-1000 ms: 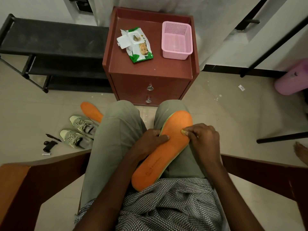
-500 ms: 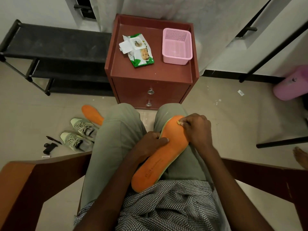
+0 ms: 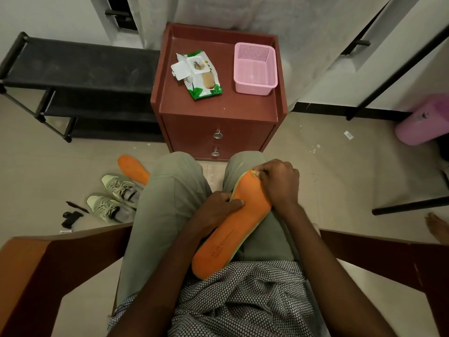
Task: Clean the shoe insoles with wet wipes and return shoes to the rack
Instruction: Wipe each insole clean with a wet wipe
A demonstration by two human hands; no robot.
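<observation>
An orange insole point(image 3: 233, 229) lies slantwise across my right thigh, its toe end pointing away from me. My left hand point(image 3: 216, 210) holds its left edge, thumb on top. At the toe end my right hand point(image 3: 279, 183) has its fingers curled over the tip; what is under them is hidden. A second orange insole point(image 3: 132, 167) lies on the floor by my left knee. Beside it stand two grey-green sneakers point(image 3: 121, 186), close together. An open pack of wet wipes point(image 3: 201, 75) lies on the red-brown cabinet point(image 3: 218, 110). The black shoe rack point(image 3: 80, 69) stands to the left.
A pink basket point(image 3: 255, 69) sits on the cabinet beside the wipes. Wooden chair arms point(image 3: 48, 263) flank my legs on both sides. Small black items point(image 3: 71, 217) lie on the floor left of the sneakers. A pink container point(image 3: 422, 120) and someone's bare foot point(image 3: 437, 229) are at the right.
My right hand has slid along the insole from near its middle up to the toe end. My left hand has kept its hold on the left edge.
</observation>
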